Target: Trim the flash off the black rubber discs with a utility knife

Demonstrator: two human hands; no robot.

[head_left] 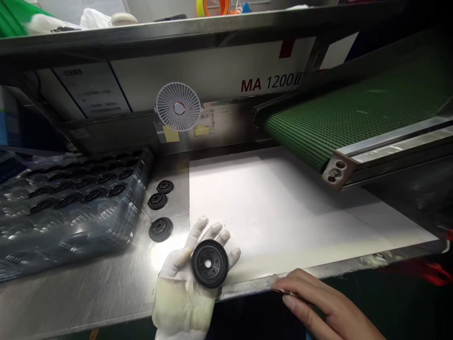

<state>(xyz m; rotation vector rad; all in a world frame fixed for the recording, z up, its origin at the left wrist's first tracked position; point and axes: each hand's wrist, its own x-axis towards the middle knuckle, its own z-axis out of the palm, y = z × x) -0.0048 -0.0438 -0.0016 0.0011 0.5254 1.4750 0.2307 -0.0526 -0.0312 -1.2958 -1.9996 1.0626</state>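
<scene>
Plastic tray [81,208] of black rubber discs far left; three loose discs [160,230] beside it on the steel bench [95,293]. Gloved left hand [177,293] palm up, fingers spread, one disc [209,263] resting on it, not clamped. Bare right hand [318,302] at bench edge, fingers loosely together, grip unclear. Green conveyor belt [354,113] far right.

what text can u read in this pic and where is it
"MA 1200II": large lettering, red MA and black numbers, on the white machine panel.
Printed notice on the panel, left of the fan: small characters, too blurred to read.
</scene>
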